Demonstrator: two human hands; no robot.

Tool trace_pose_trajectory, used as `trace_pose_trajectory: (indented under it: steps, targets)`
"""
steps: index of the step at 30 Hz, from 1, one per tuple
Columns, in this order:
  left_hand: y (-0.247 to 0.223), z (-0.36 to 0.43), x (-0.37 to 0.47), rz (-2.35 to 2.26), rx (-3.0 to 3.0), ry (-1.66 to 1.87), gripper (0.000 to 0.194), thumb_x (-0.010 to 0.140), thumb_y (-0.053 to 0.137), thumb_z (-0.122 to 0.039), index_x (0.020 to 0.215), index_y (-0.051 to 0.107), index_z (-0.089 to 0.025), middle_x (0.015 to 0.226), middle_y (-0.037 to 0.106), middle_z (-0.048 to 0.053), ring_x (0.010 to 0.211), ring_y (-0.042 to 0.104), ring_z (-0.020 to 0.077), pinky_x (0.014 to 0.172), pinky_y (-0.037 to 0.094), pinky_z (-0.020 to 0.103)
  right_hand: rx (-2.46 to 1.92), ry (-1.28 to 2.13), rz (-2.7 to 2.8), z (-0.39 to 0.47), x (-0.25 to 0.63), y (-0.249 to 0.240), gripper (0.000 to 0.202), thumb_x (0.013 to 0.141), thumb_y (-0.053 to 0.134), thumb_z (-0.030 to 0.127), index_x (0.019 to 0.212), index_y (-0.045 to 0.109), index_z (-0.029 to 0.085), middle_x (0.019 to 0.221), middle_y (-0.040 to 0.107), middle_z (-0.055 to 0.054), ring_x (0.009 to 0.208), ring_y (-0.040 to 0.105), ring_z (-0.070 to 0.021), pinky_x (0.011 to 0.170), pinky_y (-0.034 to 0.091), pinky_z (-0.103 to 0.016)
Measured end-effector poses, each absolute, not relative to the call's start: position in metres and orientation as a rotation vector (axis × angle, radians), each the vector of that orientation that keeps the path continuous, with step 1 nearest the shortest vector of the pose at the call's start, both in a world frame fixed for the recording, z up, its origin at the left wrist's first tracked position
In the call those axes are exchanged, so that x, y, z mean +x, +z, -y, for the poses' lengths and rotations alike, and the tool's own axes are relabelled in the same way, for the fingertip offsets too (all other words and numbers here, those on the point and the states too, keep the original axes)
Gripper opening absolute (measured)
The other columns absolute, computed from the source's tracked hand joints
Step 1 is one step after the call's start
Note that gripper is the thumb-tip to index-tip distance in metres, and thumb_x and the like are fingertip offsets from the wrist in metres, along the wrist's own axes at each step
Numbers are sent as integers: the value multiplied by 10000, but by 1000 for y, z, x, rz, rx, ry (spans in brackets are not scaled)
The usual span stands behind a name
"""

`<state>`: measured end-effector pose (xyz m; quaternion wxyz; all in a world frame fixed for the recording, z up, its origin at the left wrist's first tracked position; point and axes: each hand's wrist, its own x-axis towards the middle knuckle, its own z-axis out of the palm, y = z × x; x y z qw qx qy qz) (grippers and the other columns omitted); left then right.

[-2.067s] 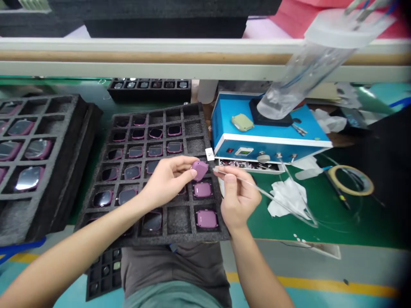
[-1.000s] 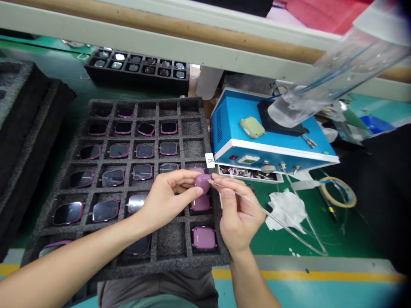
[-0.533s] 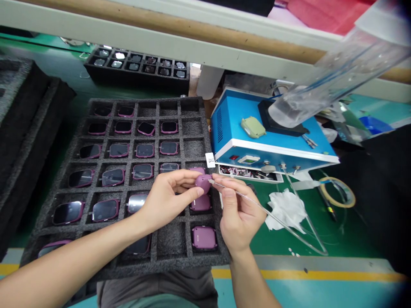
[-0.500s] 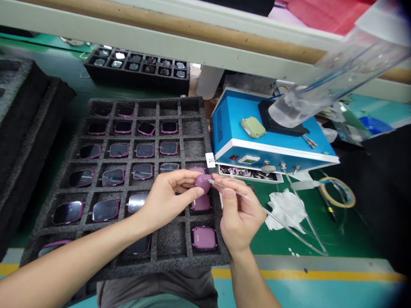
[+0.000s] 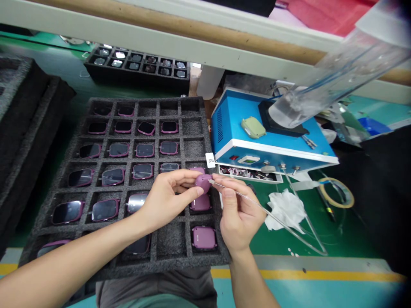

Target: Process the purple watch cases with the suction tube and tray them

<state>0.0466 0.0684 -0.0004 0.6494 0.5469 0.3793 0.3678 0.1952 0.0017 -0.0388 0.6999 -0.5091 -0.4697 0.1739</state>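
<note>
Between the thumb and fingers of my left hand [image 5: 170,194] is a purple smartwatch case [image 5: 203,183], held above the foam tray [image 5: 175,267]. My right hand [image 5: 239,214] is closed around the end of a thin clear tube [image 5: 257,204], whose pale tip touches or nearly touches the case's side edge. Some of the right fingers are hidden behind the case and tube. Beneath the hands, more purple cases lie back-up in the tray's right column, one of them near the front [image 5: 204,237]. Other compartments hold purple-rimmed watches with dark screens [image 5: 119,149].
A blue machine box [image 5: 224,115] stands at the right with a green watch case [image 5: 253,127] on top. The tube runs to its front. Near it lie a parts drawer [image 5: 247,172], crumpled tissue [image 5: 285,209] and tape roll [image 5: 336,192]. Foam trays [image 5: 28,128] are stacked at left.
Both hands keep the same hold and position, with the tube tip still at the case's edge. Only a very slight shift of the view shows.
</note>
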Motion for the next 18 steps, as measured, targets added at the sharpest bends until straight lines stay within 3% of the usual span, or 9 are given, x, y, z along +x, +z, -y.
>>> trace_pose_trajectory:
  steps: [18]
  targets:
    - [-1,-68,45,-875,1268,819,359,815,856,-251,1155,818,-143,1075,861,101,978,820,260,824,651,327,-1129,404,1068,-1,197,-40,156,1011,653,193,1045,798,242,1083,805,-64,1071,784,-239,923,681,-445]
